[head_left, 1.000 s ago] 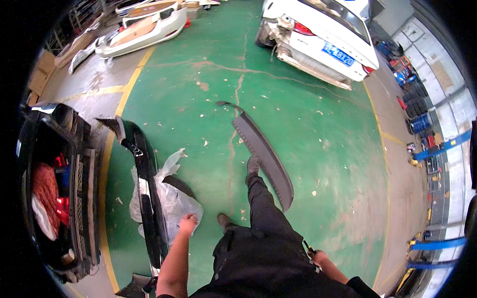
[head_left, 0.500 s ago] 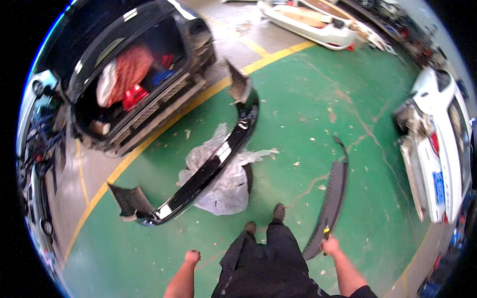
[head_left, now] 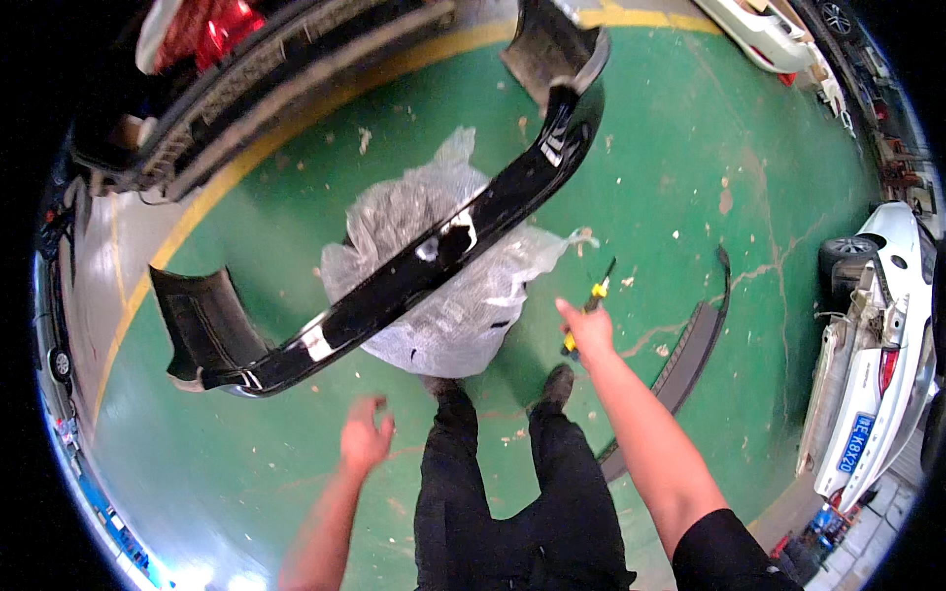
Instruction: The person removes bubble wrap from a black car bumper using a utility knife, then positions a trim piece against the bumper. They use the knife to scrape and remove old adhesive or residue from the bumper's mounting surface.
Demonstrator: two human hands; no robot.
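A long black car bumper (head_left: 379, 293) lies slantwise in front of me, its curved ends turned up. It rests across something wrapped in whitish translucent plastic sheeting (head_left: 463, 320). In my right hand (head_left: 591, 333) is a screwdriver (head_left: 598, 290) with a yellow and black handle, its dark shaft pointing away from me. That hand hovers right of the sheeting, not touching the bumper. My left hand (head_left: 366, 439) hangs in the air below the bumper's near left part, fingers apart, holding nothing.
On the green floor to the right lies a long dark grey trim strip (head_left: 692, 345), partly behind my right forearm. A black car's open rear (head_left: 296, 89) stands at the far left. White car body sections stand at the right (head_left: 867, 374) and far right (head_left: 754, 34).
I have come closer to the bumper, which looks larger now. My right hand with the screwdriver has risen forward and left. My left hand has moved forward and its fingers have spread.
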